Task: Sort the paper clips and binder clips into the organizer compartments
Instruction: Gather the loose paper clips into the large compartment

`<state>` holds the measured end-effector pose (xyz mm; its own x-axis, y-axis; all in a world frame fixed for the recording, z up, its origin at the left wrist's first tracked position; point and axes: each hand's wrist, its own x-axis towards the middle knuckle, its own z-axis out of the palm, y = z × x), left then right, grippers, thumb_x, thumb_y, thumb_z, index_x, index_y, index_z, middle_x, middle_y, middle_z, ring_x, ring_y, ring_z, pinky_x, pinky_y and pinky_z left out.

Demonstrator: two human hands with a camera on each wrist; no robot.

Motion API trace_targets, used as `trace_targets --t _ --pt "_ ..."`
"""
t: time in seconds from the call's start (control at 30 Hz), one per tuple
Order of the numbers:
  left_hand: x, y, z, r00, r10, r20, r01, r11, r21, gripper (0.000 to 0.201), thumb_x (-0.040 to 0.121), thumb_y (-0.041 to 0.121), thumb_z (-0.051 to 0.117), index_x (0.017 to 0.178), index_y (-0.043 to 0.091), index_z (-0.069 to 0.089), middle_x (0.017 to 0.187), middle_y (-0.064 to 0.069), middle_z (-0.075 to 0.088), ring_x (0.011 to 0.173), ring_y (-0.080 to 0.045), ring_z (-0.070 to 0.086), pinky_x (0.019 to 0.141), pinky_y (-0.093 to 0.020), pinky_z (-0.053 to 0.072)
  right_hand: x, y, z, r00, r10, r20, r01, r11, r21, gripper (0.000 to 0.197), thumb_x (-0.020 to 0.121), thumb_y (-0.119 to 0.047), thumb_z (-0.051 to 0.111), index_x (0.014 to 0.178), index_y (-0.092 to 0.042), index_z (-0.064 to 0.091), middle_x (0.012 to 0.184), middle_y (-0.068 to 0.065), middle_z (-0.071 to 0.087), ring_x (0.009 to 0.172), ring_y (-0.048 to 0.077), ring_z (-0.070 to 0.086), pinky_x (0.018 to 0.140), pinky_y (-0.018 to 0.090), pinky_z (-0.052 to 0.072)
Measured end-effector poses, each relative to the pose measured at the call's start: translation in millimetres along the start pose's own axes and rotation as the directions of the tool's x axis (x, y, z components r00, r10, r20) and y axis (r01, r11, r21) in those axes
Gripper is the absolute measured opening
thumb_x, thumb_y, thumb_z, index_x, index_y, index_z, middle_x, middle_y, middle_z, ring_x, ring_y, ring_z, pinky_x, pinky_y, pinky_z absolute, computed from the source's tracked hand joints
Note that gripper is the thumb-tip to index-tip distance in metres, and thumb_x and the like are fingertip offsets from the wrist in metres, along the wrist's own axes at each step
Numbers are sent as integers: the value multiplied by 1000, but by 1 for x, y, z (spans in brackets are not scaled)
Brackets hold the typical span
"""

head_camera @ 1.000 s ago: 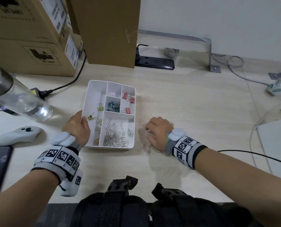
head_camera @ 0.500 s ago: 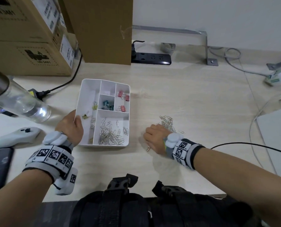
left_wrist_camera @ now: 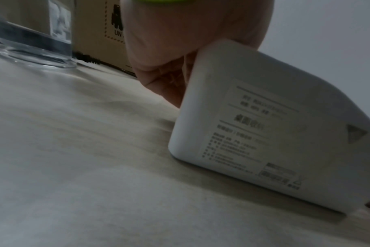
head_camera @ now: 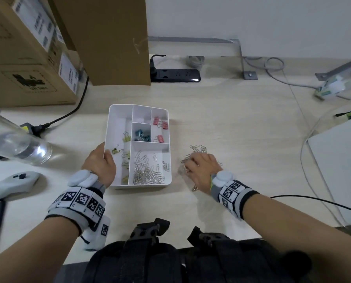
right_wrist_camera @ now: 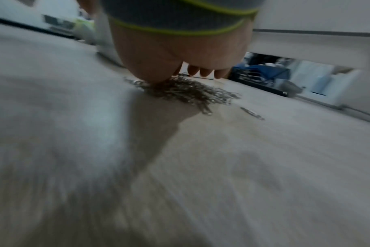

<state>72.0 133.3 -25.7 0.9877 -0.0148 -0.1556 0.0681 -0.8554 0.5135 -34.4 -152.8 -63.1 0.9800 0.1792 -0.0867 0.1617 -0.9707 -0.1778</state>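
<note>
1. Head view: a white organizer (head_camera: 138,111) sits on the pale wooden desk (head_camera: 242,119). The left hand (head_camera: 100,164) grips its near-left rim, thumb hooked over the wall. Silver paper clips (head_camera: 148,172) fill the large near compartment; pink binder clips (head_camera: 160,124) lie in the far-right one, teal binder clips (head_camera: 141,135) in the small middle one, yellow-green binder clips (head_camera: 126,138) along the long left one. Just right of the organizer, the right hand (head_camera: 201,168) rests palm-down on a loose pile of paper clips (head_camera: 199,149) on the desk, fingers curled over them; its grip on any clip cannot be told. A glass bottle (head_camera: 17,144) stands at left, a black power strip (head_camera: 178,75) behind.

2. Left wrist view: the left-hand fingers (left_wrist_camera: 169,86) wrap the organizer's edge; its labelled underside (left_wrist_camera: 264,133) shows, tilted up off the desk on the hand's side.

3. Right wrist view, blurred: the heel of the right hand presses on the pile, fingertips (right_wrist_camera: 201,71) bent down beyond it, one stray clip (right_wrist_camera: 252,113) lying apart.
</note>
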Motion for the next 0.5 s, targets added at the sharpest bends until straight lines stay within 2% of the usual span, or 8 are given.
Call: trace_targets --t 0.07,0.13,0.2,0.27,0.37,0.43,0.5 --pt "1 2 0 1000 -13 -1 13 1000 -6 30 97 20 32 115 11 54 97 -19 64 74 -30 47 70 -33 38 -1 9 -6 979 199 -52 -193 975 107 38 83 -41 58 116 -24 49 122 4 47 108 28 46 90 41 40" --pt "1 4 1 1000 -15 4 15 1000 -1 30 98 21 32 116 11 54 98 -19 64 74 -30 47 70 -33 38 -7 17 -9 934 350 -73 -334 927 168 56 79 -55 58 125 -27 43 127 5 41 110 27 42 90 40 39" --pt "1 5 1 1000 -14 -1 14 1000 12 29 98 21 32 115 12 54 97 -19 64 74 -30 48 69 -34 38 -14 20 -9 918 397 3 -395 912 107 76 71 -73 53 133 -33 34 132 5 36 112 26 40 91 41 40" --pt "0 6 1 1000 -14 -5 14 1000 12 29 98 21 32 115 11 54 97 -19 65 73 -31 49 69 -34 39 -17 17 -6 933 351 77 -353 936 4 85 66 -82 45 135 -38 27 135 5 33 113 26 39 90 42 42" --pt "0 6 2 1000 -9 -17 9 1000 11 31 97 20 32 118 11 54 99 -20 65 75 -34 52 69 -34 40 -11 12 2 959 275 65 -272 961 -45 72 72 -78 42 129 -35 35 127 6 38 105 28 43 81 40 43" --pt "0 6 3 1000 -12 -20 13 1000 18 32 97 20 32 119 11 54 99 -21 65 80 -38 56 70 -36 42 -1 11 6 965 260 35 -258 965 -45 56 80 -69 43 120 -29 43 117 7 43 96 29 47 74 37 44" --pt "-1 7 3 1000 -19 -21 20 999 32 32 98 20 32 120 10 53 100 -22 65 84 -41 58 71 -37 42 9 12 5 965 253 70 -252 967 -20 45 87 -58 44 117 -24 46 115 8 44 93 30 50 71 36 44"
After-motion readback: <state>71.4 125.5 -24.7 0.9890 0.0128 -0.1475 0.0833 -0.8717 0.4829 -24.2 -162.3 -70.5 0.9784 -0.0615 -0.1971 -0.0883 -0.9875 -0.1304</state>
